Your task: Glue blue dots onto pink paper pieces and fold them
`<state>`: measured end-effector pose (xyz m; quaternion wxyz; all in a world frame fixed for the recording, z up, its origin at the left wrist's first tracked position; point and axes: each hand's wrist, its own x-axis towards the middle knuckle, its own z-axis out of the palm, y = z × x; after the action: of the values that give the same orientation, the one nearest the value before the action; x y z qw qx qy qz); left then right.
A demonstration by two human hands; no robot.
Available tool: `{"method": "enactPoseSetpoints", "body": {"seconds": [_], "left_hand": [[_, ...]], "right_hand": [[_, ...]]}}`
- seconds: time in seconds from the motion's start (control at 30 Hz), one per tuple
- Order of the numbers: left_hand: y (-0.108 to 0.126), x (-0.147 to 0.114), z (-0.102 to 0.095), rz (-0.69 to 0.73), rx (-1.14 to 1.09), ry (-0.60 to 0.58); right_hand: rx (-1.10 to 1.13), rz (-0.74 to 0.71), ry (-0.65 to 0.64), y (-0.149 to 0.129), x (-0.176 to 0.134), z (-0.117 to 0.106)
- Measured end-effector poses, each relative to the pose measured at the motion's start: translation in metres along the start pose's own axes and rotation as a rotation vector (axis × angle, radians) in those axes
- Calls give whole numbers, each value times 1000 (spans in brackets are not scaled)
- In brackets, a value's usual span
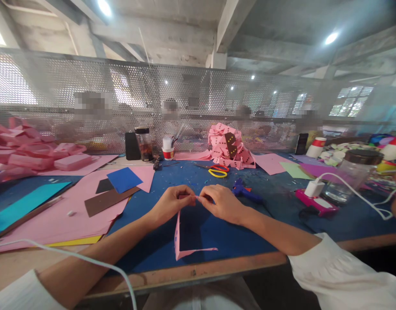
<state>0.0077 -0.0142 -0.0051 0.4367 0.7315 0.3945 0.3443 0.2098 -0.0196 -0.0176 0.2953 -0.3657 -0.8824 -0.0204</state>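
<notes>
A perforated screen [198, 82] is running along the far side, and before it a blue table [185, 176] is spreading across the view. On its left, broad pink sheets [81, 224] are lying in layers, and behind them a heap of pink boxes [33, 150] is rising. A teal sheet [30, 204] is lying slantwise on the layers. Toward the right end, a clear jar [356, 172] with a dark lid is standing just beside a magenta device [304, 199]. Near the screen, right of the middle, a pile of dotted pink pieces [220, 144] is sitting.

The person's left hand [174, 202] and right hand [224, 204] are meeting over the middle of the table — both are pinching a pink paper strip [177, 241] at its upper end, thumbs against fingers. The strip is hanging below the left hand, then bending sharply rightward near the table's front edge; whether its lower fold is touching the surface, I cannot tell.

On the layers, a brown sheet [101, 205] is lying partly under a blue sheet [123, 179]. Beyond the right hand a blue glue gun [248, 193] is resting, and farther back — nearer the screen — scissors [214, 167] with red and yellow handles are lying. A red-and-white cup [168, 153] is standing near the screen, and a small white bit [71, 213] is resting on the pink sheets.
</notes>
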Motion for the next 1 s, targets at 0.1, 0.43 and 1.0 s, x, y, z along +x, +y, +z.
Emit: {"method": "enactPoseSetpoints", "body": {"seconds": [0.1,0.43,1.0], "left_hand": [[1,0,0,-13,-4,-2],[0,-1,0,-4,-12,-5],[-6,1,2,18,-12,18]], "right_hand": [[4,3,0,-1,0,0],[-6,4,0,1,-1,1],[-37,-2,-17,1,0,0]]}}
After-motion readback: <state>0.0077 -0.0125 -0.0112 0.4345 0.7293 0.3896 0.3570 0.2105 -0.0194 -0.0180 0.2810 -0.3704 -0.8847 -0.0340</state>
